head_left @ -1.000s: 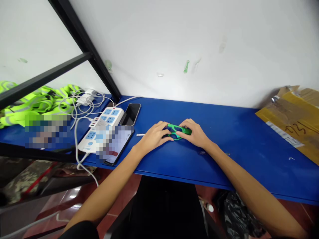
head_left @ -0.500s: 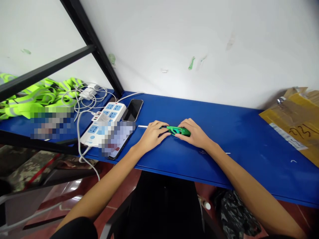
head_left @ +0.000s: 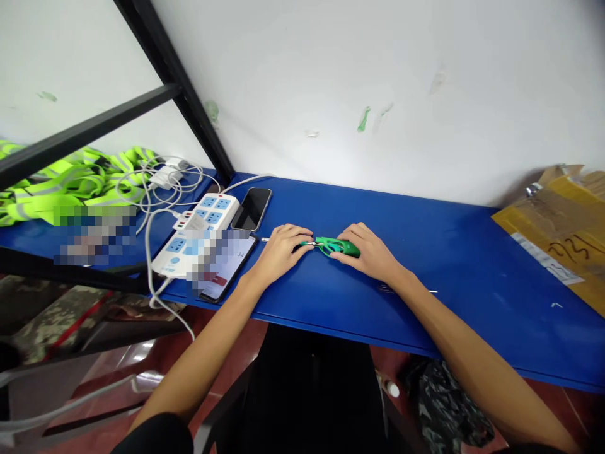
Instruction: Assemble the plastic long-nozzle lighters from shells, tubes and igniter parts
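My left hand [head_left: 284, 251] is closed around a slender pen-like rod [head_left: 307, 244]. Its silver end pokes out on the far left, and its tip meets or nearly meets the green piece; much of it hides under my fingers. My right hand [head_left: 368, 252] grips a small green plastic piece [head_left: 331, 245] by its solid darker end. The left part of that piece is an open, slotted frame; its exact kind I cannot make out. Both hands rest low over the blue table [head_left: 326, 302]. Near my right wrist lies a thin dark item with a light tip [head_left: 433, 291].
Left of my hands are a dark phone [head_left: 253, 209], a phone with a lit screen [head_left: 227, 268] and a white power strip [head_left: 216, 219] with cables. Neon reflective straps [head_left: 70, 186] lie beyond a black metal frame [head_left: 189, 110]. A taped cardboard box [head_left: 562, 233] stands right.
My left hand has shifted slightly left with the rod, widening the gap to my right hand and showing more of the rod's tip. My right hand has barely moved.
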Demonstrator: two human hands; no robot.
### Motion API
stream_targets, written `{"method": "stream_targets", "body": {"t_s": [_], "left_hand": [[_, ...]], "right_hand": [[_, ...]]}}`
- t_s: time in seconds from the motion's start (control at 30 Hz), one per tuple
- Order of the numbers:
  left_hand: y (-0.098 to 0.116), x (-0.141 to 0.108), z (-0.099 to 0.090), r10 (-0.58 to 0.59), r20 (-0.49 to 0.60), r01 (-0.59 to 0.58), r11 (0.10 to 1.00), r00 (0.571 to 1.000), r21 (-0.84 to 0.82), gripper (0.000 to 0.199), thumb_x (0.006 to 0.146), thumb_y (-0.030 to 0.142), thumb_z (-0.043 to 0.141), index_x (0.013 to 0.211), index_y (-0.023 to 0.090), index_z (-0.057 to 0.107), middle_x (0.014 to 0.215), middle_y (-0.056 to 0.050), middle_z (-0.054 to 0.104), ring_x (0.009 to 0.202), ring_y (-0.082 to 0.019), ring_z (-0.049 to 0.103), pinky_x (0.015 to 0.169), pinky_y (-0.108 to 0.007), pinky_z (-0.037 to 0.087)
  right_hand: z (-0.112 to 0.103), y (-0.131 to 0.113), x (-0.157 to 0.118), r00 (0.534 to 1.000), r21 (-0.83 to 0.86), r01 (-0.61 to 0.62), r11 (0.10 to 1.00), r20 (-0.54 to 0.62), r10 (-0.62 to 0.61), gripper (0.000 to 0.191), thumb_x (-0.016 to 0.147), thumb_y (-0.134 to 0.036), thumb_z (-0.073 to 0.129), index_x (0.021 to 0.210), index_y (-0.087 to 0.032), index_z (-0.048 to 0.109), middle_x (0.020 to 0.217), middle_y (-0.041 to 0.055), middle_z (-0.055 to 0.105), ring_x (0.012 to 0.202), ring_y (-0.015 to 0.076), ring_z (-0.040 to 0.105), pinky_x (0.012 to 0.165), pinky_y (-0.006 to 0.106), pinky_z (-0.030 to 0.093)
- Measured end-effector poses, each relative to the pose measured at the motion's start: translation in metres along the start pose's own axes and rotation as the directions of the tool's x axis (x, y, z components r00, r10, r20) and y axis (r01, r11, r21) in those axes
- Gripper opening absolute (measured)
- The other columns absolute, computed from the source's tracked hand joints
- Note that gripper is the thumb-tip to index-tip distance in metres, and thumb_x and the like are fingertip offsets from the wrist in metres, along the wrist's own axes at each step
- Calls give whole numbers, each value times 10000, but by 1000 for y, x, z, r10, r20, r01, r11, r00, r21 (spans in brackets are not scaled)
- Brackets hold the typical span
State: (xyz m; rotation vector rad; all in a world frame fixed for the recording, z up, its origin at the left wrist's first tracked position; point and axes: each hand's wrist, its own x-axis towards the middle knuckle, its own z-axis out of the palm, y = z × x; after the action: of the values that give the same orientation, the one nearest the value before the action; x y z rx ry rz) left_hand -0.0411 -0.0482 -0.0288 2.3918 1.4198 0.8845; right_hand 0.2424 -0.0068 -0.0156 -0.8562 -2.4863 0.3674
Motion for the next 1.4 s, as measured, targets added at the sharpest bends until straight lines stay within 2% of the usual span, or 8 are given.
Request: {"method": "stream_targets", "body": {"t_s": [0.17,0.63,0.8,0.97,1.13,1.23,1.3,1.4], "left_hand": [[2,1,3,0,-15,0,1000,1000,5,223,1122,359,632,1110,235,816,1272,-54,816,1178,-255,714,1079,-479,479],[3,0,3,1,-7,-1,999,1000,39,203,1120,331,622,1120,242,805,1286,-55,806,1168,-267,692,1043,-481,464],[3,0,3,10,2,-10,999,1000,51,189,1113,335,637,1125,224,790,1258,-52,805,1096,-255,683,990,-451,472],[3,-1,-2,-21,11,21,999,1000,35,258,1111,401,639,1274,230,743,1317,-74,782,1161,-273,680,1013,-454,478],[-5,-4,-14,-7,61,3,998,998,61,297,1073,429,703,1297,235,728,1392,-85,752,1208,-289,663,1060,-470,465],[-11,-5,-18,4,84,-9,999,996,49,257,1078,427,695,1257,249,748,1335,-73,767,1154,-275,671,1018,-449,475],[-14,-5,-19,22,89,-26,998,996,49,238,1097,422,664,1233,257,769,1294,-67,776,1118,-265,673,1007,-443,469],[-18,-5,-18,44,76,-48,997,996,53,262,1114,426,631,1241,267,797,1254,-64,777,1076,-255,666,1018,-452,454]], "right_hand": [[3,3,1,999,-39,25,999,23,-24,420,1078,-621,619,1149,-226,744,1111,127,718,1004,309,620,979,512,529],[3,0,0,998,-133,21,991,58,-13,556,1075,-699,559,1248,-224,790,1145,151,716,1002,312,657,908,493,565],[0,-2,0,1000,-146,-5,989,10,7,571,1078,-719,531,1217,-217,764,1165,144,722,1019,308,684,918,481,564],[-13,-1,-1,997,-28,-71,997,-10,71,502,1116,-670,500,1236,-221,693,1138,126,705,907,263,684,816,419,557],[-13,0,-3,992,-56,-119,991,45,121,556,1156,-654,360,1326,-206,643,1068,118,758,853,270,710,730,389,513],[-10,5,-3,992,-120,-118,986,25,122,727,1049,-827,468,1382,-204,642,1118,142,791,893,312,747,696,382,498],[-9,10,-3,992,-139,-110,984,49,118,806,959,-895,562,1369,-209,664,1076,132,802,869,316,754,667,368,473],[-9,16,-1,986,-135,-117,984,99,131,735,966,-865,595,1311,-226,708,953,89,797,784,284,735,648,351,427]]}}
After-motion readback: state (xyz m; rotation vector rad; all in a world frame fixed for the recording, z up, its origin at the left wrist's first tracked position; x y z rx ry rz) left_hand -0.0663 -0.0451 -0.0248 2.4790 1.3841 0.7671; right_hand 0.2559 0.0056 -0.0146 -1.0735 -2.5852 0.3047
